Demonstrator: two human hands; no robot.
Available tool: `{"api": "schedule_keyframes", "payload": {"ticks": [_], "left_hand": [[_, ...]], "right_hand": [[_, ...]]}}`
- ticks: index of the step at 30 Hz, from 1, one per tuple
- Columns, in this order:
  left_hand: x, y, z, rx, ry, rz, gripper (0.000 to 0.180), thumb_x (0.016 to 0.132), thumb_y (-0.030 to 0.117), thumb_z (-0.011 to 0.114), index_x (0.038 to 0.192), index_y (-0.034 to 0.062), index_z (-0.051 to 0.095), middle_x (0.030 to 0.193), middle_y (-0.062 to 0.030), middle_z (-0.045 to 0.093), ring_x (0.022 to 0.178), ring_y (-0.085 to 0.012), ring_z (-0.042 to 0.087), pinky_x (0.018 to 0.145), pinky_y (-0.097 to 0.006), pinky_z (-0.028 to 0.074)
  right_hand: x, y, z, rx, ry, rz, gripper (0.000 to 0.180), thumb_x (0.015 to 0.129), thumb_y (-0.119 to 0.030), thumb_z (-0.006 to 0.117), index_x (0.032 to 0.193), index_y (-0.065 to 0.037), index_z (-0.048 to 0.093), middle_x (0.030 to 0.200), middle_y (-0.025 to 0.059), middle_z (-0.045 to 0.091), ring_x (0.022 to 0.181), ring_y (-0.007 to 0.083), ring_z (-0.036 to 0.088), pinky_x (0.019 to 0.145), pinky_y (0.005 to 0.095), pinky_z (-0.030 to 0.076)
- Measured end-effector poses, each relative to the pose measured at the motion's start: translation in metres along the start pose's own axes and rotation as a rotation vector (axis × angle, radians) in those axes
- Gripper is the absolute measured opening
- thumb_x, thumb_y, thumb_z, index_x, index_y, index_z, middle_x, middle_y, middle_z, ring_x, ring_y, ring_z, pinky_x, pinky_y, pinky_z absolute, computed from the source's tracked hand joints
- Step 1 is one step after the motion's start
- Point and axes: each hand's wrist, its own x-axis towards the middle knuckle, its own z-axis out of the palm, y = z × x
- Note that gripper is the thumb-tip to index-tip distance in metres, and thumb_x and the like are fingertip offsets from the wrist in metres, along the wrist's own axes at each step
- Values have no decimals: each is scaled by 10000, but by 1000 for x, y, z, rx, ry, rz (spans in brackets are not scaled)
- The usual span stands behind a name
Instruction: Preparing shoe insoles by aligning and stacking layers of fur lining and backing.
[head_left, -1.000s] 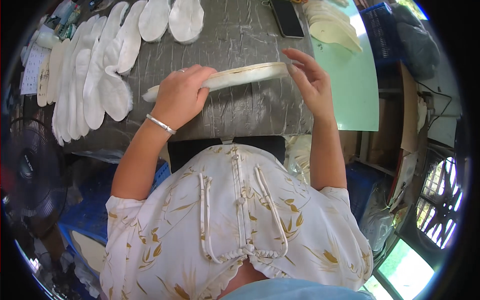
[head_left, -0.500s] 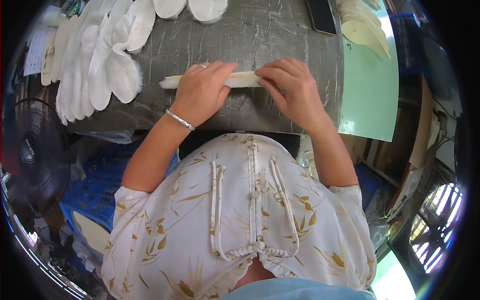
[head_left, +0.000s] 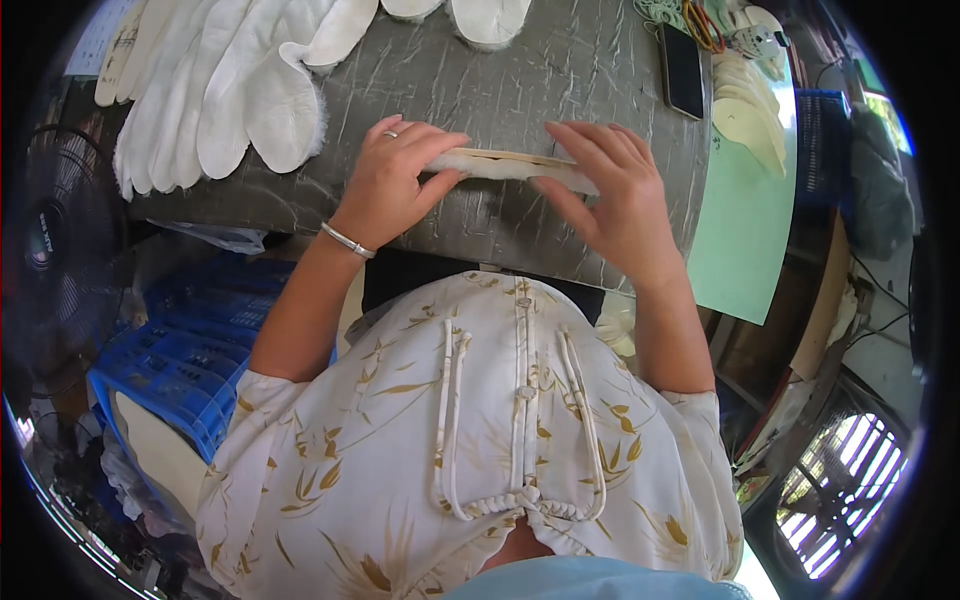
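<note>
A long, narrow white fleecy piece (head_left: pixel 500 167) with a pale cream edge lies crosswise near the front of the dark work table. It looks like a fleece insole folded or turned on its side; which, I cannot tell. My left hand (head_left: pixel 405 180) curves around its left end, thumb below and fingers above. At the other end my right hand (head_left: pixel 620 195) spans the piece more loosely, its thumb along the lower edge and its fingers spread over the top. Both palms partly hide the ends. To the left, several white fleece-edged insoles (head_left: pixel 285 130) lie overlapped in a row.
A black phone (head_left: pixel 681 72) lies at the far right of the table (head_left: pixel 480 225). Beyond it, cream sole-shaped pieces (head_left: pixel 745 115) are stacked on a green sheet (head_left: pixel 735 250). Blue crates (head_left: pixel 185 370) stand below at left, beside a black fan (head_left: pixel 50 235).
My hands have moved farther apart, and the right fingers have spread from a pinch. More of the fleecy piece's middle shows between them. The whole view has shifted somewhat.
</note>
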Motion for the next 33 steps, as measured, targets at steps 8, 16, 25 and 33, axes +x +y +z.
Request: {"api": "schedule_keyframes", "payload": {"ticks": [8, 16, 25, 33], "left_hand": [[1, -1, -5, -47, 36, 16, 353, 856, 221, 714, 1176, 83, 656, 1109, -75, 666, 1063, -255, 605, 1051, -427, 351], [22, -11, -9, -362, -131, -101, 195, 931, 142, 610, 1041, 13, 706, 917, -103, 688, 810, -219, 649, 737, -306, 500], [6, -39, -30, -581, -129, -303, 684, 817, 154, 773, 1422, 79, 463, 1263, -68, 601, 1129, -165, 565, 991, -315, 439], [26, 1, -21, -1405, 209, -100, 465, 886, -42, 642, 1329, 15, 514, 1211, -75, 627, 1100, -155, 599, 960, -317, 480]], "right_hand": [[7, -10, 30, -106, -70, -172, 256, 742, -114, 761, 974, -116, 652, 1055, 30, 623, 972, 238, 604, 966, 430, 433], [1, -7, 42, -236, 6, -263, 236, 740, -105, 689, 974, -97, 656, 1061, 25, 619, 994, 212, 603, 986, 456, 430], [23, -7, 32, -84, -57, -50, 345, 759, -56, 702, 1097, -84, 641, 908, 61, 636, 851, 256, 619, 788, 390, 473], [27, -29, -11, 531, 164, 253, 350, 827, -16, 665, 1175, -24, 633, 986, 80, 696, 886, 155, 665, 824, 296, 525]]}}
